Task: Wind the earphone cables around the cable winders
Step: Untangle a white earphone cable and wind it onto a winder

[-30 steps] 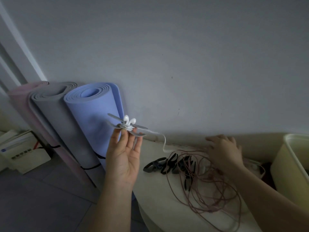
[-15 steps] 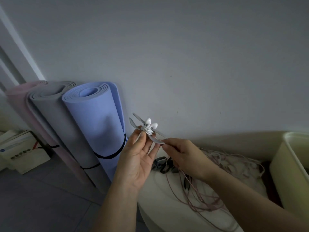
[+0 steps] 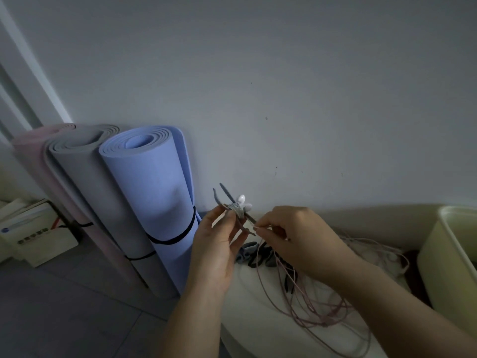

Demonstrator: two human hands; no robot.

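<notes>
Left hand is holding up a grey cable winder, palm facing the camera, with thumb and fingers curled round its middle. It is raised just to the right of a blue rolled mat, which is standing against the wall beside a grey rolled mat. White earphone cable is sitting wound around the winder's waist, and two white earbuds are protruding above the coil. The winder's arms are splaying up-left and down-right, clear of the bench.

Right hand is meeting the winder from the right, with thumb and forefinger pinching closed at the tip of its lower right arm. Whether a cable end is also lying in that pinch cannot be told.

Below the hands, several dark spare winders are lying on the bench. A loose tangle of pink cables is spreading over the bench to their right. A cream bin is standing at the far right.
</notes>
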